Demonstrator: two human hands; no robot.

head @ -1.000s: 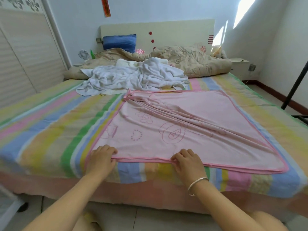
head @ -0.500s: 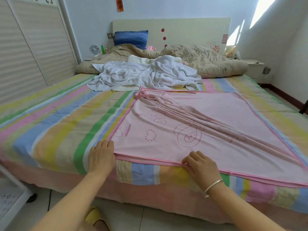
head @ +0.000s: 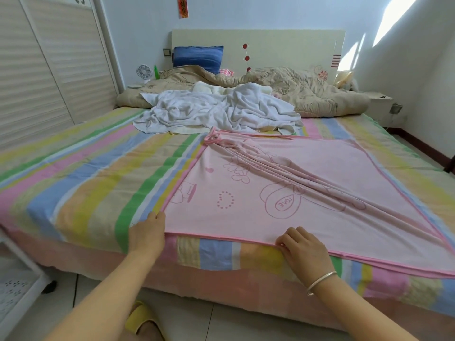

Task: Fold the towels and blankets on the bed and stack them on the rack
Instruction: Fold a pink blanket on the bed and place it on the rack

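"Pinching what with the left hand (head: 147,233)?"
"Gripping the near left corner of the pink blanket (head: 307,193), curling the fingers round the hem."
"And doing what with the right hand (head: 304,251)?"
"Pinching the same near hem further along, wearing a silver bangle (head: 321,281) on the wrist."
"Lying where, speaking of that blanket?"
"Lying spread on the striped bed sheet (head: 86,180), creasing along a diagonal ridge, sitting just in front of the crumpled white towels (head: 216,112)."

We see a pale pink blanket (head: 307,193) with darker pink trim and outline drawings, mid-frame. The sheet (head: 86,173) beneath shows pastel stripes; the towel (head: 216,109) above is white.
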